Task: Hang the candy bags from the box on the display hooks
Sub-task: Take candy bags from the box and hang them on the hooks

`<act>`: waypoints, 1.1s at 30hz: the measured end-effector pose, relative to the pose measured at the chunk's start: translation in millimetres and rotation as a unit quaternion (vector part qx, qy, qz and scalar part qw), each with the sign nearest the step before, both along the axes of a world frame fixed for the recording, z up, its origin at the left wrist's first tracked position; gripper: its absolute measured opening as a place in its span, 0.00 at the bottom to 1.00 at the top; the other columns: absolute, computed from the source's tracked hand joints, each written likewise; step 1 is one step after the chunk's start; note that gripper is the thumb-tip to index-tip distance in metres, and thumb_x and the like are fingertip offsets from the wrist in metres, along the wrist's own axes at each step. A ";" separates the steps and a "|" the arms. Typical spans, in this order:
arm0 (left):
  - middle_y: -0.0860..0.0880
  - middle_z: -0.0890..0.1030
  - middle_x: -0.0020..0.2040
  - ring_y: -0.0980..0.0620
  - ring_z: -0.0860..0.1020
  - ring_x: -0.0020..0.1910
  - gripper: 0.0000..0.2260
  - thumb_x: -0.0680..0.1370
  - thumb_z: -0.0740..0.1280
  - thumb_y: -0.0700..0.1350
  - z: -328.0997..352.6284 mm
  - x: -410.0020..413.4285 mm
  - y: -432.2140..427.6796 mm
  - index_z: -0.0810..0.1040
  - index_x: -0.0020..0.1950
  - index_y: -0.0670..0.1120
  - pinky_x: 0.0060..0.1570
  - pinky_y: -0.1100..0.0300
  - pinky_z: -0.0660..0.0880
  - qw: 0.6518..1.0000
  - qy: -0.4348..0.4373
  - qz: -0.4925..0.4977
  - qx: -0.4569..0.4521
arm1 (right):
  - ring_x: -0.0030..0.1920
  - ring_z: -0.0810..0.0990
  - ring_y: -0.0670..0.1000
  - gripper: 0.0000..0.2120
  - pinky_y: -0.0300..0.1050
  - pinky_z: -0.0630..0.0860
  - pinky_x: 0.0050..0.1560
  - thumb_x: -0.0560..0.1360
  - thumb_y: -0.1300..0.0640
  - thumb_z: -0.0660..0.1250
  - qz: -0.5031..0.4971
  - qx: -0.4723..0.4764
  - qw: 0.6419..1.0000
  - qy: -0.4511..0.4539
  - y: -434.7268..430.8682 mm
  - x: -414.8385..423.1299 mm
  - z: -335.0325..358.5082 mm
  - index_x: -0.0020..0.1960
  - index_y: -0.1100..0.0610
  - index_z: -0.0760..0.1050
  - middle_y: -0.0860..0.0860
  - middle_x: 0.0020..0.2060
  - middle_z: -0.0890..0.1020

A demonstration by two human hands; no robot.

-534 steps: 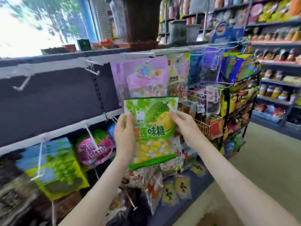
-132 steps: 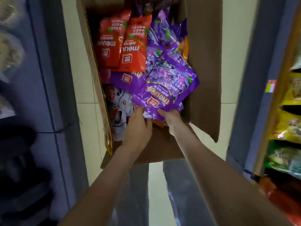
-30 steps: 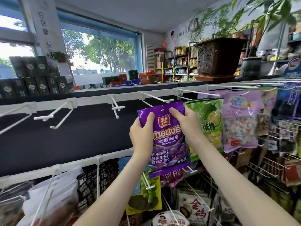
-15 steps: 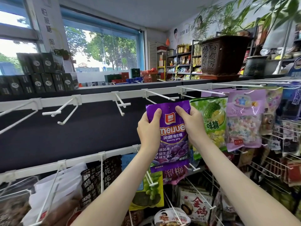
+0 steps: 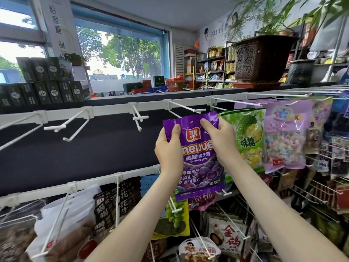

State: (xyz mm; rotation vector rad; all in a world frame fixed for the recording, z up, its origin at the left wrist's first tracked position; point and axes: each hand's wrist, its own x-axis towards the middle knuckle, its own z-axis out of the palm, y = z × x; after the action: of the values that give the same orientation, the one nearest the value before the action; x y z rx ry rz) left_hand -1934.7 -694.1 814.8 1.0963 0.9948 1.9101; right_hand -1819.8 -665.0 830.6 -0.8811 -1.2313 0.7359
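Left hand (image 5: pixel 169 148): pinches purple gummy bag (image 5: pixel 196 154), 10 o'clock corner
Right hand (image 5: pixel 220 140): pinches bag, 1 o'clock
White hook (image 5: pixel 186 107): bag's 12 o'clock

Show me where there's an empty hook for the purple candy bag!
On the top rail, the hook just above the purple bag is bare, and so are the hooks further left. Right of it, from the green durian bag on, and along the lower rail, bags hang packed.
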 end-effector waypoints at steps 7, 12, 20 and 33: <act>0.48 0.84 0.44 0.49 0.84 0.43 0.06 0.79 0.65 0.52 -1.5 6.6 3.4 0.77 0.49 0.52 0.43 0.52 0.82 1.000 0.015 0.016 -0.004 | 0.40 0.84 0.54 0.07 0.59 0.81 0.45 0.75 0.53 0.67 -0.017 -0.017 1.000 -0.010 1.7 6.8 -1.6 0.44 0.58 0.78 0.53 0.39 0.85; 0.48 0.84 0.44 0.49 0.84 0.43 0.06 0.79 0.65 0.52 -3.7 2.5 11.3 0.77 0.49 0.51 0.42 0.51 0.82 0.999 0.016 0.034 -0.029 | 0.40 0.84 0.55 0.08 0.59 0.81 0.45 0.76 0.54 0.67 -0.013 -0.034 0.999 -0.019 12.6 1.5 -6.1 0.46 0.59 0.78 0.55 0.40 0.85; 0.50 0.84 0.41 0.52 0.83 0.41 0.05 0.78 0.66 0.51 3.8 -24.9 36.2 0.78 0.45 0.53 0.42 0.55 0.81 0.991 0.108 0.051 -0.054 | 0.40 0.84 0.52 0.07 0.54 0.81 0.46 0.76 0.51 0.66 -0.037 -0.041 0.996 -0.069 50.2 -16.9 -1.8 0.46 0.55 0.77 0.52 0.40 0.84; 0.43 0.70 0.64 0.47 0.70 0.64 0.27 0.74 0.69 0.40 -21.0 -24.7 27.9 0.62 0.70 0.41 0.63 0.52 0.70 0.926 0.312 0.211 0.012 | 0.55 0.76 0.48 0.24 0.42 0.72 0.53 0.73 0.59 0.70 -0.036 -0.062 0.994 -0.083 46.2 -21.7 -31.7 0.66 0.58 0.66 0.48 0.53 0.75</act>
State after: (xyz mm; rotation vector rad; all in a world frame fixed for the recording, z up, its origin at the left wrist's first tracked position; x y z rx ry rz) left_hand -1959.4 -666.2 793.8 1.6682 1.6717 1.9271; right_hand -1841.5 -618.7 798.9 -1.1010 -1.3028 0.6967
